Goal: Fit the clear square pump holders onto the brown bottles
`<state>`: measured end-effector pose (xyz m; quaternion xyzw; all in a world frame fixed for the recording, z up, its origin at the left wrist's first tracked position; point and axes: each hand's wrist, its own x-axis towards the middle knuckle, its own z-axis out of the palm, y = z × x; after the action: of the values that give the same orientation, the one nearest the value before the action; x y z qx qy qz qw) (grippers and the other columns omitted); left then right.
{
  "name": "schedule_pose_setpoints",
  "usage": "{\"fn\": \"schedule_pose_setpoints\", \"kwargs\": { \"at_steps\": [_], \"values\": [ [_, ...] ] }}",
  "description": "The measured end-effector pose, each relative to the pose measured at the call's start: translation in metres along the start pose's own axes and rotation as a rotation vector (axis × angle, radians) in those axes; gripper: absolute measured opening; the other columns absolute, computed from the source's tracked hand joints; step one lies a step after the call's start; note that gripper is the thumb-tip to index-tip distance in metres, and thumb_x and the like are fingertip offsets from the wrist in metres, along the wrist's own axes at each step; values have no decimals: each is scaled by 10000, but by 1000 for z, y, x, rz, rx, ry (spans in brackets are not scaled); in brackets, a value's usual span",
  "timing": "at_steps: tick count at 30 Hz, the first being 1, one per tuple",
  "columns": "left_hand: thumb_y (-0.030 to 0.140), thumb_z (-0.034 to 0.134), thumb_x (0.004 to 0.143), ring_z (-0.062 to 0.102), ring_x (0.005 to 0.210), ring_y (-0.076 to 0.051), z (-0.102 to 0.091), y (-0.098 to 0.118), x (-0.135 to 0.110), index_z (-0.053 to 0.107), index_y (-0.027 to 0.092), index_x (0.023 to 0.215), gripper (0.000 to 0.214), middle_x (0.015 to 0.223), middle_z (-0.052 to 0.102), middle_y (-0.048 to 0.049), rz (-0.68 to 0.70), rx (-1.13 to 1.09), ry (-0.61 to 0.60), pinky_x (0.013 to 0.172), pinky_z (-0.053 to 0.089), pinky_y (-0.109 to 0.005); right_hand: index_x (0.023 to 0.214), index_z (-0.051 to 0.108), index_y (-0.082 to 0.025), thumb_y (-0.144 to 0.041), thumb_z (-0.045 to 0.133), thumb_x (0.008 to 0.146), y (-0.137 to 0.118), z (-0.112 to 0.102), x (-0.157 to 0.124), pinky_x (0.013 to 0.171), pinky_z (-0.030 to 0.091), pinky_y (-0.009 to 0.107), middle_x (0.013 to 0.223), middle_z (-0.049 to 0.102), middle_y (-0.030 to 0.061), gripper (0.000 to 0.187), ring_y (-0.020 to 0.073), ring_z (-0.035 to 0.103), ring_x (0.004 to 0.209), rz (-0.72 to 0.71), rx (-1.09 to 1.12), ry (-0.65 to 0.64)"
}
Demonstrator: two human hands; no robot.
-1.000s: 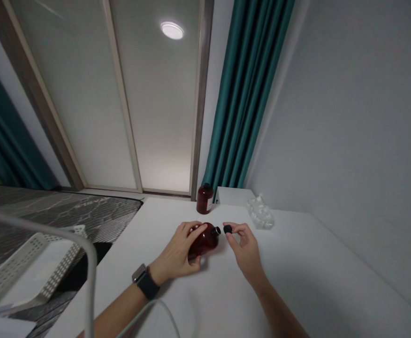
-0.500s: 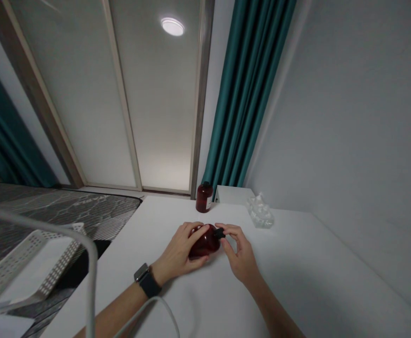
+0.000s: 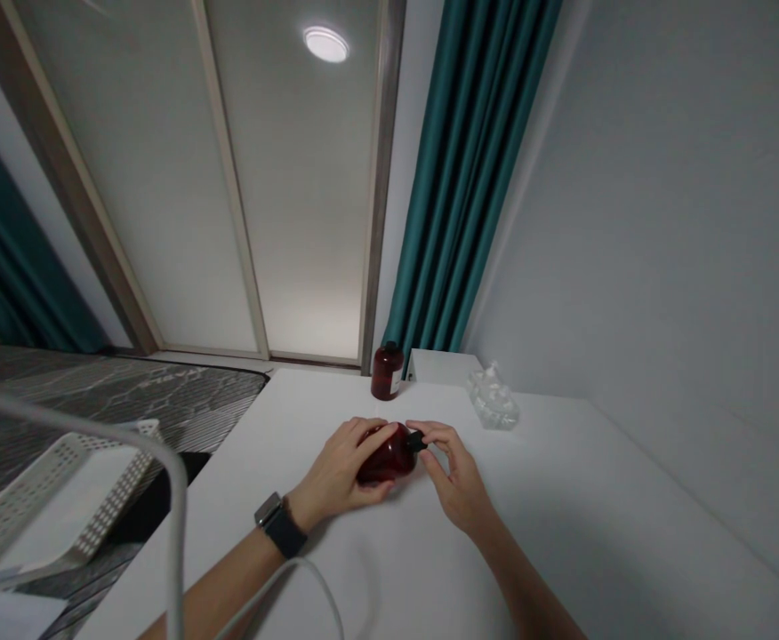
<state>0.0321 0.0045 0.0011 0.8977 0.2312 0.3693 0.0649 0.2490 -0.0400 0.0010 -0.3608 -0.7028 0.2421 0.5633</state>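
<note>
A dark red-brown bottle [image 3: 396, 452] lies on its side on the white table [image 3: 422, 578], its neck pointing right. My left hand [image 3: 346, 467] is wrapped over the bottle's body, thumb and fingers on either side. At the neck, the fingertips of my right hand [image 3: 451, 471] pinch the black cap [image 3: 417, 442]. Whether the cap is loose or fixed on the neck I cannot tell. A second bottle [image 3: 385, 373] of the same colour, with a black cap and white label, stands upright farther back.
A crumpled clear plastic bag [image 3: 493, 400] lies at the back right, near a white box [image 3: 444, 366] behind the table's far edge. To the left is a white perforated basket [image 3: 123, 489]. A pale cable [image 3: 174, 533] crosses the lower left foreground.
Almost nothing differs. The view has shifted very slightly, and both hands keep their hold on the bottle and its cap.
</note>
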Motion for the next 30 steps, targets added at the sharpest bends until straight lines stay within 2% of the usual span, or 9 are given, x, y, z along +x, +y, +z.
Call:
{"fn": "schedule_pose_setpoints", "kwargs": {
  "at_steps": [4, 6, 9, 14, 23, 30],
  "values": [
    [275, 678, 798, 529, 1104, -299, -3, -1, 2, 288, 285, 1505, 809, 1314, 530, -126, 7, 32, -21, 932, 477, -464, 1298, 540, -272, -236, 484, 993, -3, -1, 0, 1102, 437, 445, 1297, 627, 97, 312, 214, 565, 1253, 21, -125, -22],
    [290, 686, 799, 529, 1097, -299, -3, 0, 2, 293, 276, 1504, 808, 1310, 534, -129, 4, 48, -27, 926, 478, -463, 1324, 559, -286, -229, 474, 993, -3, -2, 0, 1101, 433, 448, 1303, 629, 88, 347, 221, 551, 1252, 0, -195, -39],
    [293, 686, 803, 530, 1092, -297, -4, 1, 3, 296, 266, 1505, 804, 1307, 539, -132, 4, 67, -30, 921, 479, -456, 1278, 603, -294, -205, 478, 986, -1, -4, 1, 1075, 446, 445, 1291, 634, 79, 330, 228, 543, 1234, -48, -247, -32],
    [288, 674, 807, 529, 1103, -304, -5, 0, 4, 297, 261, 1507, 796, 1322, 539, -136, 5, 94, -57, 926, 468, -466, 1199, 644, -268, -179, 527, 949, 3, -8, 3, 961, 504, 424, 1134, 652, 89, 290, 240, 591, 1097, -54, -296, 8],
    [304, 686, 792, 537, 1097, -299, -12, -1, 8, 322, 273, 1488, 786, 1311, 560, -121, -9, 86, -111, 931, 466, -456, 1151, 654, -261, -142, 533, 943, 5, -11, 6, 950, 491, 452, 1105, 713, 77, 268, 244, 622, 1066, -162, -289, -32],
    [275, 708, 747, 547, 1093, -293, -13, -2, 7, 351, 270, 1478, 814, 1289, 579, -110, -1, 114, -126, 928, 472, -441, 1123, 684, -272, -189, 619, 903, 4, -14, 5, 882, 526, 420, 1034, 717, 66, 244, 245, 636, 986, -39, -247, -54]
  ]
}}
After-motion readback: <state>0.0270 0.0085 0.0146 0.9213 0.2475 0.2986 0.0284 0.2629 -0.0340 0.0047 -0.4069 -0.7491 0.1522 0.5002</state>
